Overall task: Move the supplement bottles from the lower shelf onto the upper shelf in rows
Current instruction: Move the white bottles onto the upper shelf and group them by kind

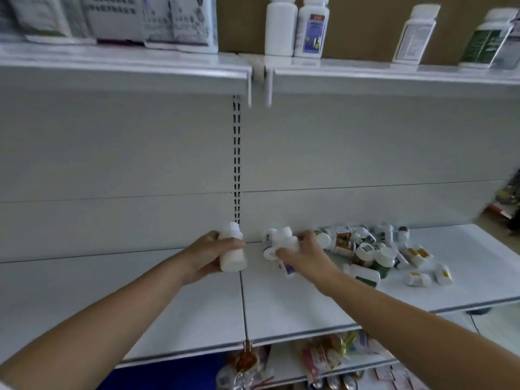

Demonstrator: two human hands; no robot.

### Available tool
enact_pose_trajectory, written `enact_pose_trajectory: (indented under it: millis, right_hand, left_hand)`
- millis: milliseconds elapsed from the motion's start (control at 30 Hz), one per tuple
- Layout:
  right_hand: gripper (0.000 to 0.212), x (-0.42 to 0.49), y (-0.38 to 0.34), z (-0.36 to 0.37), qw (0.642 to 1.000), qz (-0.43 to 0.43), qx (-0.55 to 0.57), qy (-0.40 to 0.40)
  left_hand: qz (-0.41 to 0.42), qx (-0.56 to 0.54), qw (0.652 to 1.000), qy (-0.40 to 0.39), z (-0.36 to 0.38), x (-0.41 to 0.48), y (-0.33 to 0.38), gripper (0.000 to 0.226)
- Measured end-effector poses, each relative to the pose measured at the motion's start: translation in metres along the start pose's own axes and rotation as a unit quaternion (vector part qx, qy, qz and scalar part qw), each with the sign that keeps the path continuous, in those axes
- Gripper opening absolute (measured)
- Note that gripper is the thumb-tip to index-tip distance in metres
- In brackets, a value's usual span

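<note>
While left hand (206, 256) grips upright bottle (232, 250), right hand (308, 256) clutches second bottle (285, 239).

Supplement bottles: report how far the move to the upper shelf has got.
Done: four upright plastic bottles stand on the white upper shelf. In hand: the left hand grips a plain white plastic bottle; the right hand grips another white bottle at the heap's edge. Left: the jumbled heap of small labelled bottles lying on the white lower shelf.

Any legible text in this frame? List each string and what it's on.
No text is readable.
Blue-labelled bottle, upper shelf: blurred.
Green-labelled bottle: blurred.
Packets, upper left: print blurred.
Bottle pile, lower shelf: labels too small.
Bottle in left hand: no print showing.
</note>
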State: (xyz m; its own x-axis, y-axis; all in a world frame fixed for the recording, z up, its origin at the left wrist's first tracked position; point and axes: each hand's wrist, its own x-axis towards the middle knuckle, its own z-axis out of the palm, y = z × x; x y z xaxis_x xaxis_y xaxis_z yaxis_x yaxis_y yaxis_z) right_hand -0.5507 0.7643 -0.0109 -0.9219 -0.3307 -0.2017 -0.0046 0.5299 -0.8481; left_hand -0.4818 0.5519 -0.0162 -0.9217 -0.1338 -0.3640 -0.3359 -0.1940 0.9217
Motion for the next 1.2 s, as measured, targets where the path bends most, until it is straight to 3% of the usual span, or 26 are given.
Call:
enact_pose_trajectory:
  millis: [100, 267, 433, 533, 667, 867, 933, 1067, 1200]
  right_hand:
    - [0.076, -0.053, -0.041, -0.008, 0.994, -0.014, 0.105, -0.031]
    - [0.036, -0.130, -0.107, -0.025, 0.943, -0.018, 0.327, -0.060]
    - [0.030, -0.187, -0.155, -0.050, 0.921, -0.082, 0.378, -0.053]
    - [0.031, -0.205, -0.182, -0.067, 0.911, -0.112, 0.394, -0.041]
    - [0.029, -0.218, -0.215, -0.092, 0.905, -0.185, 0.381, -0.044]
    - [0.031, -0.202, -0.260, -0.129, 0.894, -0.280, 0.348, -0.041]
    - [0.026, -0.190, -0.271, -0.139, 0.894, -0.289, 0.341, -0.028]
    - [0.043, -0.159, -0.283, -0.163, 0.882, -0.308, 0.354, -0.033]
    - [0.042, -0.120, -0.288, -0.187, 0.886, -0.315, 0.338, -0.044]
  left_hand:
    - [0.041, -0.058, 0.997, -0.028, 0.008, -0.059, 0.025, 0.054]
    - [0.107, 0.017, 0.993, -0.039, 0.026, -0.151, 0.078, 0.066]
    - [0.228, 0.032, 0.973, -0.032, 0.047, -0.227, 0.125, 0.034]
    - [0.284, 0.022, 0.958, -0.031, 0.059, -0.254, 0.159, 0.035]
    - [0.308, 0.007, 0.951, -0.014, 0.067, -0.262, 0.203, 0.054]
    - [0.353, 0.070, 0.933, -0.006, 0.072, -0.255, 0.254, 0.016]
    - [0.354, 0.099, 0.930, -0.006, 0.074, -0.247, 0.268, 0.017]
    - [0.340, 0.150, 0.928, -0.013, 0.076, -0.219, 0.295, 0.021]
    - [0.351, 0.219, 0.910, 0.009, 0.083, -0.190, 0.320, 0.035]
